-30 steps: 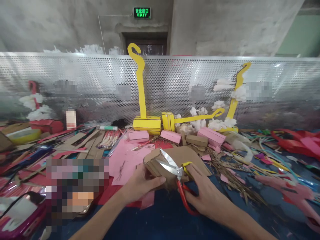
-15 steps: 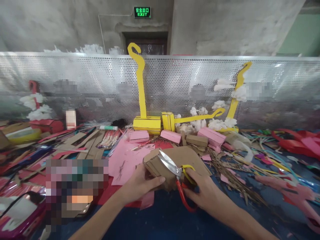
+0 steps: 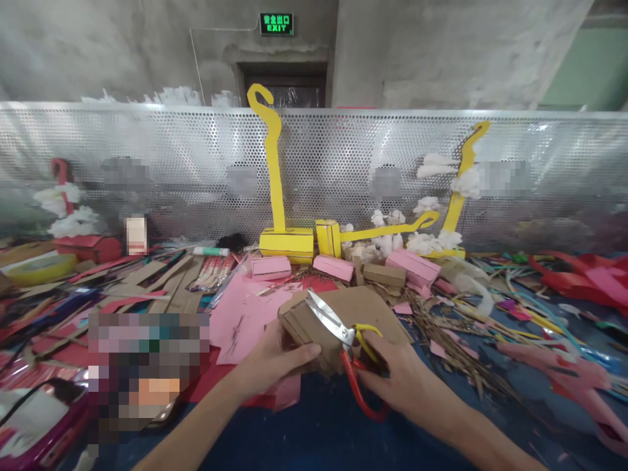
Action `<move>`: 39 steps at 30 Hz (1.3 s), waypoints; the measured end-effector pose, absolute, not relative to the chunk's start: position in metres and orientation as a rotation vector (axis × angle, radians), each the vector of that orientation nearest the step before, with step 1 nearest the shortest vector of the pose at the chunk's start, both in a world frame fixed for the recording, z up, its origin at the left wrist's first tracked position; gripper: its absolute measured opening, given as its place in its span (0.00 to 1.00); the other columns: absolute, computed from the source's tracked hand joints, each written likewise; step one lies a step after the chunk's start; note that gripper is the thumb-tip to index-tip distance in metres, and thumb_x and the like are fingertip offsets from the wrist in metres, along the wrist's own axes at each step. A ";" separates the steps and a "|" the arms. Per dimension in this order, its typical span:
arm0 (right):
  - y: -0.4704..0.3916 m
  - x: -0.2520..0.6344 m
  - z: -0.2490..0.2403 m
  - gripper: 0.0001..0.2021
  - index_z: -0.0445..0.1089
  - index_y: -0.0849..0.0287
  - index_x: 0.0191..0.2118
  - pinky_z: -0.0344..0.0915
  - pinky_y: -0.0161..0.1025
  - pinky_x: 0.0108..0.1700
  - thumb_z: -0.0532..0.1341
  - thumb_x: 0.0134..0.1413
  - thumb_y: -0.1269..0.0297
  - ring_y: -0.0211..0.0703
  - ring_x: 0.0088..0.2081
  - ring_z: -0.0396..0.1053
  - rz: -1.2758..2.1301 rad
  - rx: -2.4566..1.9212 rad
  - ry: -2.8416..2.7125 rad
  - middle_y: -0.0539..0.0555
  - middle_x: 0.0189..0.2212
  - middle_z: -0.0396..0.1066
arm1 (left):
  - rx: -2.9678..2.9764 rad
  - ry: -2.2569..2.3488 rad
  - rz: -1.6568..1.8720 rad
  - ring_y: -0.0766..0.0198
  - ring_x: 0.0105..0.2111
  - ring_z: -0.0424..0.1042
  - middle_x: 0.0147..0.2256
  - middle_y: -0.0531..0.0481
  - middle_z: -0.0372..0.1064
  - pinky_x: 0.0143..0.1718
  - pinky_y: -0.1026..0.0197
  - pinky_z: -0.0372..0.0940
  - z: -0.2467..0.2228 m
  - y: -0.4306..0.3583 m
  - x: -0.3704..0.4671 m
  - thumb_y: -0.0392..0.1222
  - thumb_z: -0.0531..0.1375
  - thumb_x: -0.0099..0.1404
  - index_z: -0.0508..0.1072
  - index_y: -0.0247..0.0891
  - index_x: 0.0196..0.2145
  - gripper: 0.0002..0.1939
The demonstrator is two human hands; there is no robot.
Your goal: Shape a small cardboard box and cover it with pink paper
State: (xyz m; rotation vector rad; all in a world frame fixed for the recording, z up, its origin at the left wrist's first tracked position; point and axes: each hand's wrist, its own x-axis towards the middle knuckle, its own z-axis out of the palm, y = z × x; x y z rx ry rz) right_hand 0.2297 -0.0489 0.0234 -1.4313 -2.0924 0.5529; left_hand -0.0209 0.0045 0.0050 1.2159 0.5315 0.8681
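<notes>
Brown cardboard is held up in front of me, its left end folded or layered. My left hand grips its lower left edge, thumb on the near face. In my right hand are scissors with one yellow and one red handle. Their blades point up and left over the cardboard and look closed or nearly so. Pink sheets lie to the left, beside and partly under the cardboard. Behind it are small pink boxes and a brown box.
Yellow boxes with hooked strips stand against a perforated metal panel. A pink glue gun lies at the right, near twigs and red ribbon. Cardboard strips and a purple case are at the left.
The red scissor handle has swung slightly outward and down, opening the handles a little wider. Both hands keep their grips, and the whole view has shifted slightly.
</notes>
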 end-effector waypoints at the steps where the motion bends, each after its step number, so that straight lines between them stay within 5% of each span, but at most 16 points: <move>1: -0.049 0.230 0.023 0.06 0.71 0.55 0.43 0.62 0.36 0.36 0.61 0.63 0.62 0.43 0.35 0.72 0.554 -1.434 -2.090 0.51 0.35 0.77 | 1.211 0.531 0.867 0.44 0.56 0.73 0.58 0.35 0.70 0.52 0.43 0.73 0.005 0.004 -0.021 0.43 0.71 0.62 0.69 0.40 0.56 0.27; 22: -0.051 0.224 0.024 0.03 0.66 0.54 0.36 0.59 0.37 0.32 0.61 0.59 0.63 0.42 0.30 0.68 0.427 -1.515 -2.069 0.49 0.29 0.73 | 1.269 0.592 1.016 0.44 0.54 0.75 0.54 0.35 0.75 0.52 0.46 0.73 0.002 0.008 -0.019 0.50 0.71 0.62 0.73 0.36 0.54 0.26; 29: -0.054 0.221 0.017 0.22 0.61 0.55 0.46 0.66 0.45 0.42 0.69 0.47 0.59 0.55 0.43 0.72 0.211 -1.546 -2.060 0.60 0.43 0.72 | 1.443 0.588 1.048 0.47 0.58 0.71 0.57 0.39 0.74 0.61 0.45 0.66 0.004 -0.001 -0.012 0.45 0.72 0.60 0.73 0.40 0.56 0.27; 34: -0.056 0.217 0.004 0.28 0.55 0.56 0.53 0.64 0.44 0.40 0.68 0.51 0.58 0.56 0.43 0.74 0.293 -1.570 -2.108 0.61 0.46 0.72 | 1.492 0.616 1.035 0.50 0.56 0.73 0.55 0.43 0.76 0.58 0.51 0.68 0.002 -0.006 -0.008 0.44 0.72 0.60 0.73 0.42 0.57 0.27; 39: -0.052 0.220 0.002 0.20 0.55 0.55 0.49 0.56 0.40 0.33 0.64 0.60 0.56 0.53 0.36 0.76 0.311 -1.586 -2.153 0.55 0.37 0.75 | 1.498 0.668 1.057 0.49 0.52 0.76 0.52 0.42 0.78 0.55 0.50 0.70 -0.002 -0.006 -0.005 0.46 0.71 0.61 0.75 0.39 0.54 0.25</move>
